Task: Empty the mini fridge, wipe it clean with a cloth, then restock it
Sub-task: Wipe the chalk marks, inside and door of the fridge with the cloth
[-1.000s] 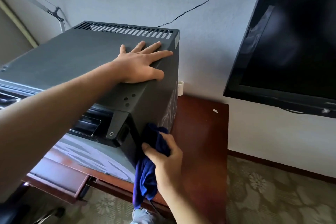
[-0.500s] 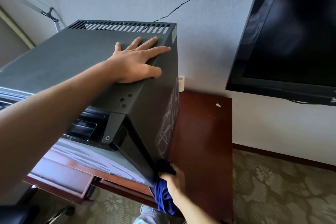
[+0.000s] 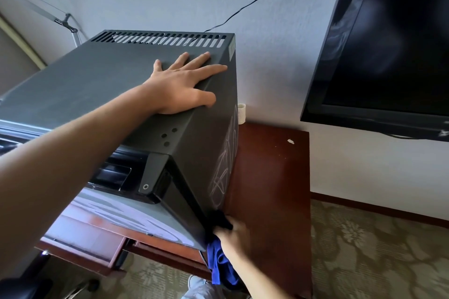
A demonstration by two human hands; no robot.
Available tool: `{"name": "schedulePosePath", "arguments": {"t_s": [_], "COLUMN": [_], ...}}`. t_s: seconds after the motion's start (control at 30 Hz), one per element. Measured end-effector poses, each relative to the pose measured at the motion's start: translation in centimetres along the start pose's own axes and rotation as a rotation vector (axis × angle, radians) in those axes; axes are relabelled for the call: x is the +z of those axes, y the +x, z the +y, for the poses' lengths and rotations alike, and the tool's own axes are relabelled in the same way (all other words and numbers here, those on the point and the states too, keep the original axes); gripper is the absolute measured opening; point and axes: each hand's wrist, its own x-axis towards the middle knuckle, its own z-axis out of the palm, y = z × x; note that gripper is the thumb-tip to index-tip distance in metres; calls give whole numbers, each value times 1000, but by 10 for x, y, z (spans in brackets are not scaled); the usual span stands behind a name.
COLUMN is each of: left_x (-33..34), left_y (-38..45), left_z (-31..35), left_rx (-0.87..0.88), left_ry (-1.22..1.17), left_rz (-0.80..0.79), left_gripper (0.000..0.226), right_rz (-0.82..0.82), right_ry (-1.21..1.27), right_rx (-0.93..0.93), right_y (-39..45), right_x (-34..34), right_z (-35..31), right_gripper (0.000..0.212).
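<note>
A black mini fridge (image 3: 102, 80) stands on a dark red wooden table (image 3: 272, 177), its door shut toward me. My left hand (image 3: 182, 85) lies flat on the fridge's top near the right rear corner, fingers spread. My right hand (image 3: 234, 238) grips a blue cloth (image 3: 221, 264) and presses it against the bottom front corner of the fridge's right side. Pale wipe streaks show on that side panel above the cloth.
A large black television (image 3: 388, 43) hangs on the wall at the right. A black cable (image 3: 255, 2) runs up the wall from the fridge. A small white cup (image 3: 241, 113) sits behind the fridge. A drawer (image 3: 80, 243) stands pulled out below. Patterned carpet (image 3: 376, 250) covers the floor.
My right hand has wiped the cloth down the fridge's right side from mid-height to the bottom corner. My left hand has stayed flat on the top.
</note>
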Motion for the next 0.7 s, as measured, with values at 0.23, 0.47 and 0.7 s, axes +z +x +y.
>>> {"name": "schedulePosePath", "arguments": {"t_s": [0.23, 0.47, 0.7], "left_x": [0, 1, 1], "left_y": [1, 1, 3], "left_z": [0, -1, -2], "left_rx": [2, 7, 3], "left_ry": [11, 15, 18], "left_rz": [-1, 2, -2], "left_gripper": [86, 85, 84], "right_rz": [87, 42, 57], "right_ry": [103, 115, -47], "right_rx": [-309, -433, 27], "right_y": [-49, -61, -15], "right_x": [-50, -75, -38], "right_z": [-107, -157, -84], "right_gripper": [36, 47, 44]}}
